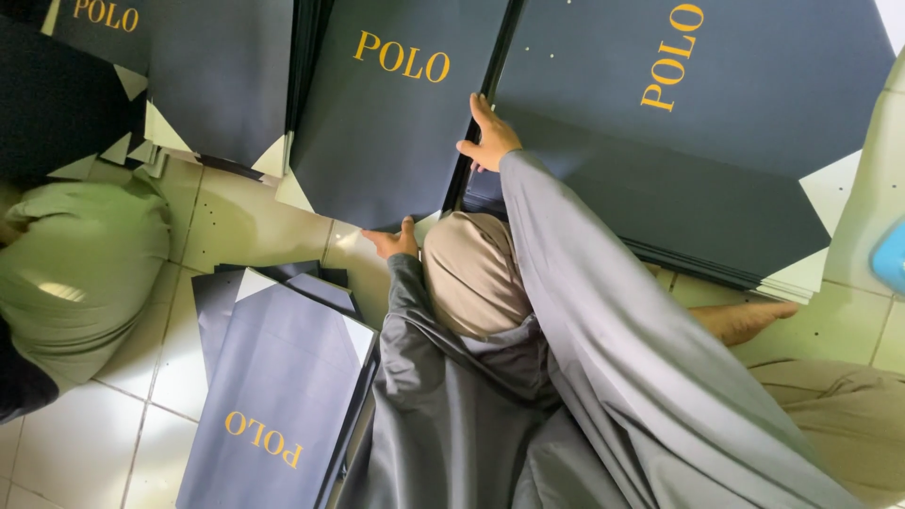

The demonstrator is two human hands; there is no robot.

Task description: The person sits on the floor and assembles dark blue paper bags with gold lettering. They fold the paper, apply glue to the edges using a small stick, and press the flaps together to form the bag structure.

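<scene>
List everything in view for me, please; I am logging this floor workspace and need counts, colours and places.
Middle sheet stack: one stack, dark navy with gold lettering, top centre, both hands on its edges.
Right sheet stack: one stack, dark navy with gold lettering, top right.
Left sheets: several, dark navy, top left; count unclear.
Folded bags: one pile, navy with gold lettering, bottom left on the floor.
Tiled floor: pale tiles.
Green bundle: one, left edge.
Blue object: one, right edge, mostly cut off.
Bare foot: one, right of centre.
Left hand: grey sleeve, at the stack's lower corner.
Right hand: grey sleeve, on the stack's right edge.
</scene>
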